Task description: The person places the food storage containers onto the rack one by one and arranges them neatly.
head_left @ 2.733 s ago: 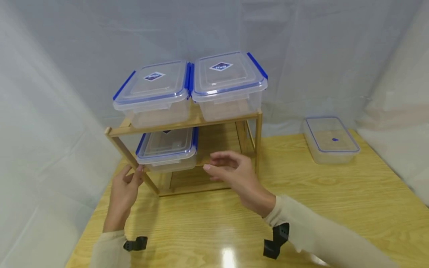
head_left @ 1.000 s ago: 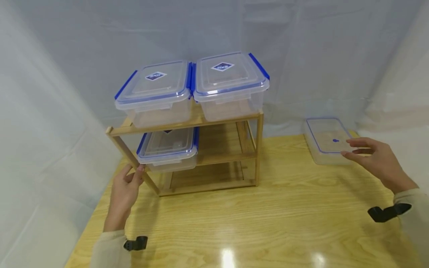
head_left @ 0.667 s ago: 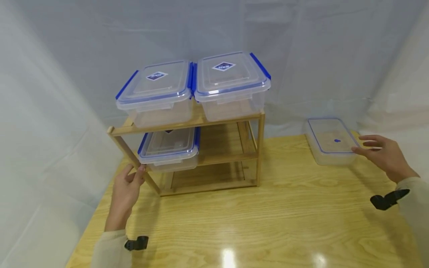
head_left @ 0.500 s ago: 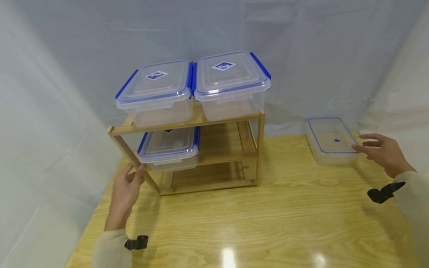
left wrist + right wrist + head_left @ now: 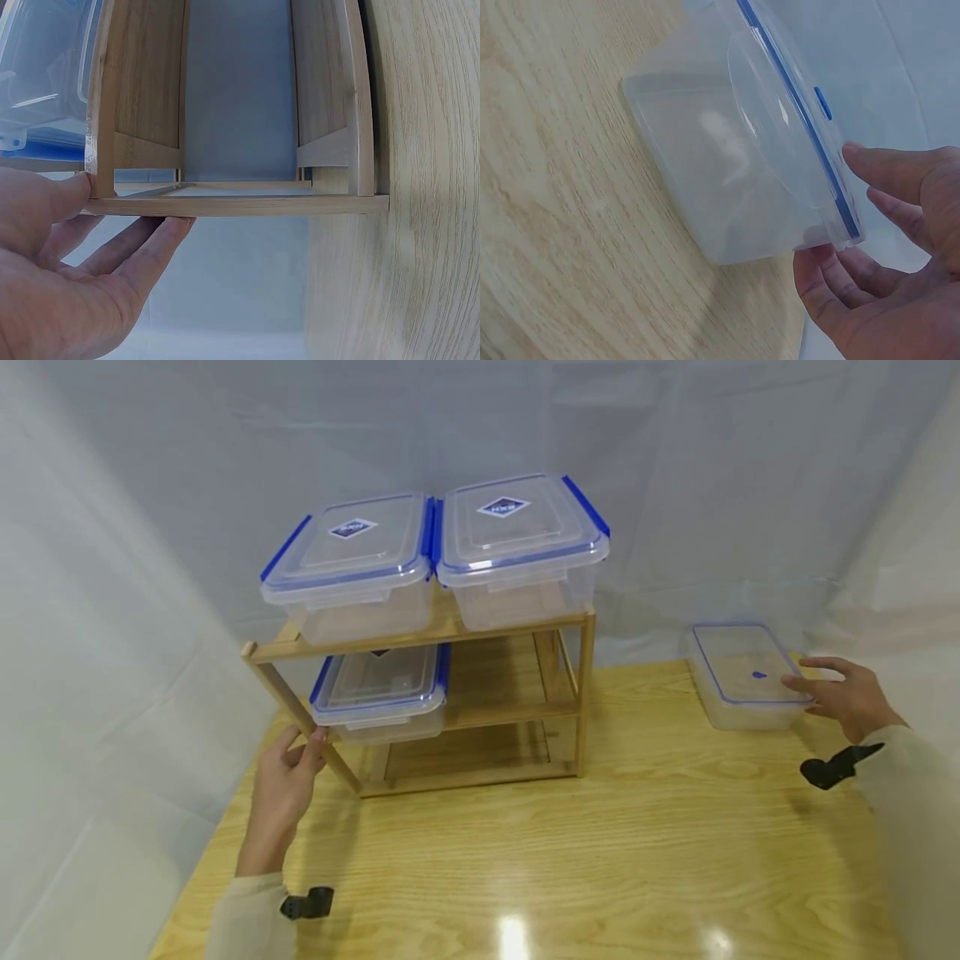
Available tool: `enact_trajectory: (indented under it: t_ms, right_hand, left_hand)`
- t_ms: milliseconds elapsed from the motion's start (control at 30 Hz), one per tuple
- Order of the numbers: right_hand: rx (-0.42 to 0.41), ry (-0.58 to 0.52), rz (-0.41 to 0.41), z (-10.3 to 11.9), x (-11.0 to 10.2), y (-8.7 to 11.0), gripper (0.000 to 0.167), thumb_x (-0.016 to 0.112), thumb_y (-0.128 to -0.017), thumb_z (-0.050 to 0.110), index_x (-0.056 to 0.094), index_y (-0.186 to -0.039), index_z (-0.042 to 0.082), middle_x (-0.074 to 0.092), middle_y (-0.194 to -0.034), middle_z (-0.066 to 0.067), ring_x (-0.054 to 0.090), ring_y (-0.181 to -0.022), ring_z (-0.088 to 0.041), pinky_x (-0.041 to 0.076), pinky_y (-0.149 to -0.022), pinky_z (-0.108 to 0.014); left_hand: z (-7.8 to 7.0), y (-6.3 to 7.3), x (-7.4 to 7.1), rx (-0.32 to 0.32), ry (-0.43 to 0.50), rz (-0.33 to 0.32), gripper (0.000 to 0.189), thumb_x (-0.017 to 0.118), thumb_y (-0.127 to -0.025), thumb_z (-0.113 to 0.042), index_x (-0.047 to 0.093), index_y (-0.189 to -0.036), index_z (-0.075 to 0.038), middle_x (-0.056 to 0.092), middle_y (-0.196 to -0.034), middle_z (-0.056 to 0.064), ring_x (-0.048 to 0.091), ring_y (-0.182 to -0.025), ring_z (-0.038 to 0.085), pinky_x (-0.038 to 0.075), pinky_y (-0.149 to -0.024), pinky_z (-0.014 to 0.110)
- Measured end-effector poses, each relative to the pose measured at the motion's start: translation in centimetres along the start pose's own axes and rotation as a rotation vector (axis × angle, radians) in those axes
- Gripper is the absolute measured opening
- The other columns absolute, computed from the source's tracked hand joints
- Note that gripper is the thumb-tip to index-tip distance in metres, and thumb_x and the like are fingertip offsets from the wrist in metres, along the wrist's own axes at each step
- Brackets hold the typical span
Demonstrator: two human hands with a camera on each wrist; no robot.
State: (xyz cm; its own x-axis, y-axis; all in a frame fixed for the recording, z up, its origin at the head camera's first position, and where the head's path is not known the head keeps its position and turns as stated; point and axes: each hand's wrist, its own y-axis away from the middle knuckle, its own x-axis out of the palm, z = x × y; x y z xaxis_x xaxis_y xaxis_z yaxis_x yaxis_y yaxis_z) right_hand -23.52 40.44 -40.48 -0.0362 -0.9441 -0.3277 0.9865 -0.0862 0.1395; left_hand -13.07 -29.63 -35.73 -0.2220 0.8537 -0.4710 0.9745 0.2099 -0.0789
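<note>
A wooden shelf rack (image 5: 517, 717) stands on the table at the left. My left hand (image 5: 283, 785) holds its left front post, the thumb on one side and fingers on the other; the left wrist view shows this wooden post (image 5: 240, 205) close up. At the right, a clear plastic food container (image 5: 742, 664) with a blue-edged lid lies flat on the table. My right hand (image 5: 847, 693) is at its front right corner. In the right wrist view, fingertips (image 5: 817, 274) curl under the container's rim while the thumb lies over the lid edge.
Two larger clear containers with blue clips, the left one (image 5: 352, 560) and the right one (image 5: 517, 539), sit side by side on the top shelf. Another lidded container (image 5: 378, 693) occupies the middle shelf's left half. Pale sheeting (image 5: 675, 485) hangs behind the table.
My right hand has moved from in front of the rack to the container at the right, then closed in around its corner. My left hand has stayed on the post.
</note>
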Motion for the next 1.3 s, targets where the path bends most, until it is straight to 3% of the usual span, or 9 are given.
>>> enact_trajectory:
  t_ms: [67,133,233,433,633,733,1000,1200,1300]
  right_hand:
    - [0.017,-0.007,0.006,0.0,0.0,-0.1,0.032,0.068,-0.099,0.035,0.048,-0.123,0.039,0.052,-0.127,-0.001,0.061,-0.083,0.009,0.059,-0.075,-0.018]
    - [0.032,-0.016,0.024,0.0,0.0,-0.2,0.038,0.068,-0.098,0.035,0.047,-0.130,0.035,0.048,-0.115,0.014,0.061,-0.085,0.009,0.059,-0.076,-0.018]
    - [0.043,-0.071,0.073,0.1,0.1,-0.3,0.042,0.068,-0.099,0.032,0.047,-0.135,0.031,0.049,-0.112,0.021,0.061,-0.088,0.008,0.058,-0.076,-0.016]
    - [0.074,-0.339,0.179,0.2,0.5,-0.5,0.035,0.065,-0.100,0.008,0.048,-0.127,0.024,0.067,-0.096,0.012,0.066,-0.085,-0.005,0.060,-0.074,-0.023]
    - [0.111,-0.442,0.235,-0.1,0.9,-0.4,0.040,0.060,-0.102,0.004,0.045,-0.131,0.026,0.066,-0.097,0.004,0.067,-0.086,-0.010,0.061,-0.078,-0.025]
    - [0.070,-0.496,0.267,-0.5,1.0,-0.2,0.040,0.057,-0.103,0.000,0.048,-0.132,0.026,0.067,-0.100,0.001,0.068,-0.088,-0.012,0.061,-0.079,-0.025]
    - [0.039,-0.455,0.314,-0.6,1.9,0.6,0.036,0.057,-0.105,0.007,0.057,-0.132,0.031,0.060,-0.113,0.008,0.066,-0.100,-0.006,0.058,-0.085,-0.021]
    - [0.043,-0.668,0.307,-0.5,3.5,1.2,0.039,0.052,-0.105,-0.002,0.059,-0.129,0.028,0.064,-0.104,0.000,0.065,-0.087,-0.011,0.059,-0.077,-0.022]
    - [0.040,-0.707,0.302,-0.4,4.2,1.5,0.040,0.052,-0.104,-0.003,0.057,-0.131,0.025,0.064,-0.102,-0.001,0.064,-0.084,-0.011,0.059,-0.076,-0.023]
  left_hand:
    - [0.0,0.0,0.0,0.000,0.000,0.002,0.052,0.044,-0.108,-0.043,0.050,-0.143,-0.006,0.050,-0.146,0.027,0.052,-0.129,0.049,0.038,-0.109,0.066]
    - [-0.1,0.0,0.0,-0.001,-0.002,0.003,0.053,0.045,-0.108,-0.044,0.049,-0.145,-0.006,0.050,-0.146,0.027,0.052,-0.129,0.049,0.038,-0.110,0.066]
    - [-0.2,0.1,0.0,-0.009,-0.005,0.001,0.055,0.045,-0.108,-0.044,0.047,-0.148,-0.007,0.050,-0.146,0.026,0.052,-0.128,0.049,0.038,-0.110,0.065]
    - [-0.2,0.1,-0.1,-0.023,-0.004,0.002,0.058,0.044,-0.107,-0.046,0.043,-0.153,-0.010,0.049,-0.146,0.028,0.052,-0.128,0.049,0.039,-0.110,0.064]
    - [-0.3,0.1,0.0,-0.017,-0.005,0.004,0.059,0.044,-0.107,-0.047,0.043,-0.154,-0.010,0.048,-0.148,0.027,0.051,-0.130,0.048,0.039,-0.110,0.063]
    - [-0.3,0.1,0.0,-0.017,-0.004,0.002,0.059,0.044,-0.107,-0.046,0.043,-0.153,-0.010,0.048,-0.148,0.026,0.051,-0.130,0.048,0.039,-0.110,0.063]
    - [-0.3,0.1,0.0,-0.023,-0.002,0.010,0.061,0.043,-0.107,-0.047,0.041,-0.155,-0.010,0.047,-0.148,0.027,0.051,-0.130,0.049,0.039,-0.110,0.063]
    - [-0.3,0.1,0.0,-0.025,-0.011,0.007,0.061,0.043,-0.107,-0.048,0.044,-0.151,-0.007,0.048,-0.147,0.028,0.053,-0.128,0.049,0.039,-0.110,0.064]
    - [-0.3,0.1,0.0,-0.028,-0.016,0.005,0.061,0.043,-0.107,-0.049,0.045,-0.150,-0.006,0.048,-0.147,0.027,0.053,-0.127,0.049,0.039,-0.110,0.064]
